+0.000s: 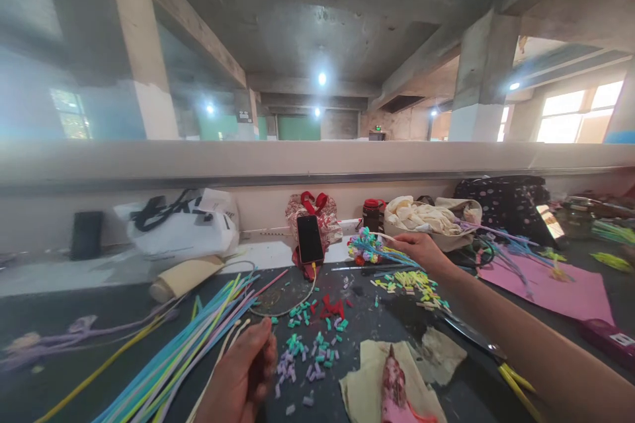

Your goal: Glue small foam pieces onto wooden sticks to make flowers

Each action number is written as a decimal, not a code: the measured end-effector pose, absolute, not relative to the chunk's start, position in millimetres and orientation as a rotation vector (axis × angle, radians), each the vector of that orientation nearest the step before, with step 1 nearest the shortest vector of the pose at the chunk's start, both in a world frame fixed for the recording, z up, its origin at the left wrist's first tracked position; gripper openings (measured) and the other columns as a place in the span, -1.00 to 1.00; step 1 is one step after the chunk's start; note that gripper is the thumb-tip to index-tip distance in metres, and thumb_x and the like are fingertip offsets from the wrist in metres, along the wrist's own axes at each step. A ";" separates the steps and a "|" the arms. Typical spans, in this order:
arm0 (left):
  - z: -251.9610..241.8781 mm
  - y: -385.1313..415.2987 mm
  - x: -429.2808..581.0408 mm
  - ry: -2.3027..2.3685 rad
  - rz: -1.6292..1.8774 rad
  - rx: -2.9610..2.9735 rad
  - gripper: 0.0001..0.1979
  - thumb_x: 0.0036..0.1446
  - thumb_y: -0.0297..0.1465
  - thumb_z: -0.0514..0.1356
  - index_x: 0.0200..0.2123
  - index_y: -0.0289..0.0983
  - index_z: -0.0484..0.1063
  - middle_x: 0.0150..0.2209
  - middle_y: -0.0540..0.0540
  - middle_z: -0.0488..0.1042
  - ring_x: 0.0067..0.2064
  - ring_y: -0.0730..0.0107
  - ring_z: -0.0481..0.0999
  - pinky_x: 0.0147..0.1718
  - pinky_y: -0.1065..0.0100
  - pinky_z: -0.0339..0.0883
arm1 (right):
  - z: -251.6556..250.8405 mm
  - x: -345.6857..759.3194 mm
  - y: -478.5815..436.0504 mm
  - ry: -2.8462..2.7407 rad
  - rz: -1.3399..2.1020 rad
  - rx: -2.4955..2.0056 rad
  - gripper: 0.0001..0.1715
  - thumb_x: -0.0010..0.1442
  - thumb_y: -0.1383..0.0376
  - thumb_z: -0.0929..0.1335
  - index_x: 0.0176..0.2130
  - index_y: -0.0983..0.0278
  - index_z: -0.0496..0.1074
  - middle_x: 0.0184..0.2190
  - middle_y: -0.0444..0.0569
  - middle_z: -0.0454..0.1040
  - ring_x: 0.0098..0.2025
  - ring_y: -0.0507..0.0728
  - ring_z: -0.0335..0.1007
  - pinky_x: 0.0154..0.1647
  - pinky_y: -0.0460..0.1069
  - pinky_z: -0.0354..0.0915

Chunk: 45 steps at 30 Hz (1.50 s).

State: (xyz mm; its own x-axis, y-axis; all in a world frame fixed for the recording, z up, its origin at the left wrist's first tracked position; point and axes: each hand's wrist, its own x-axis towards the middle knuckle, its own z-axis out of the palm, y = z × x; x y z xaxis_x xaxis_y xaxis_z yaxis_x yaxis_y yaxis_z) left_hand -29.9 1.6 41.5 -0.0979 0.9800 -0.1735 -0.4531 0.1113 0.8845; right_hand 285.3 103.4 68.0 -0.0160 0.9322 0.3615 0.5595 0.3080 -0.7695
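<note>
My right hand (pixel 419 250) reaches out at centre right, its fingers closed on the thin pale stem of a small multicoloured flower bunch (pixel 364 246). Blue stems (pixel 401 260) run from the bunch beneath that hand. My left hand (pixel 243 370) is at the lower centre, fingers curled and pressed together. A tiny teal piece (pixel 274 320) shows at its fingertips; whether they grip it I cannot tell. Cream cords (pixel 218 363) pass just beside this hand. Small cut teal and lilac pieces (pixel 317 350) lie scattered to its right, with red scraps (pixel 332 307) beyond.
Long coloured strands (pixel 183 350) lie at left. A phone (pixel 310 239) with a cable leans on a patterned bag. Yellow cut pieces (pixel 417 284), scissors (pixel 476 337) and a pink glue gun (pixel 394 383) on cloth are at right. A cloth-filled basket (pixel 431 215) stands behind.
</note>
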 end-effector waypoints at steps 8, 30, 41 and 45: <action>28.9 11.5 -16.3 1.216 1.396 0.853 -0.62 -0.33 -0.28 0.31 -0.33 -0.28 0.47 -0.55 -0.01 0.46 -0.72 0.65 0.21 -0.80 0.60 -0.07 | 90.8 263.4 78.3 -1.671 0.618 -1.223 -0.59 0.00 0.06 0.29 -0.42 0.35 0.49 -0.70 -0.20 0.25 -0.63 -0.05 0.04 -0.61 -0.11 -0.07; 22.7 -7.2 3.4 1.105 1.108 1.058 -0.72 -0.16 -0.21 0.23 -0.52 -0.33 0.37 -0.60 0.03 0.36 -0.62 0.62 0.23 -0.73 0.61 0.04 | 83.3 287.1 40.0 -1.621 0.623 -1.289 -0.64 -0.02 0.14 0.31 -0.39 0.38 0.50 -0.73 -0.24 0.17 -0.64 -0.06 -0.04 -0.64 -0.13 -0.11; 9.3 -6.9 12.4 1.196 1.001 1.186 -0.65 -0.15 -0.11 0.17 -0.54 -0.32 0.39 -0.61 0.03 0.37 -0.68 0.63 0.21 -0.76 0.58 -0.03 | 41.0 289.8 74.6 -1.764 0.489 -1.526 -0.70 0.15 0.20 0.25 -0.23 0.38 0.39 -0.41 -0.12 0.41 -0.44 0.04 0.34 -0.47 -0.06 0.27; 8.8 -10.5 18.0 1.203 0.964 1.250 -0.65 -0.14 -0.10 0.15 -0.59 -0.30 0.35 -0.67 0.07 0.33 -0.71 0.64 0.17 -0.76 0.58 -0.10 | 29.0 273.3 93.8 -1.931 0.435 -1.623 -0.70 0.17 0.26 0.26 -0.10 0.33 0.30 -0.11 -0.02 0.34 -0.19 0.15 0.34 -0.24 0.08 0.31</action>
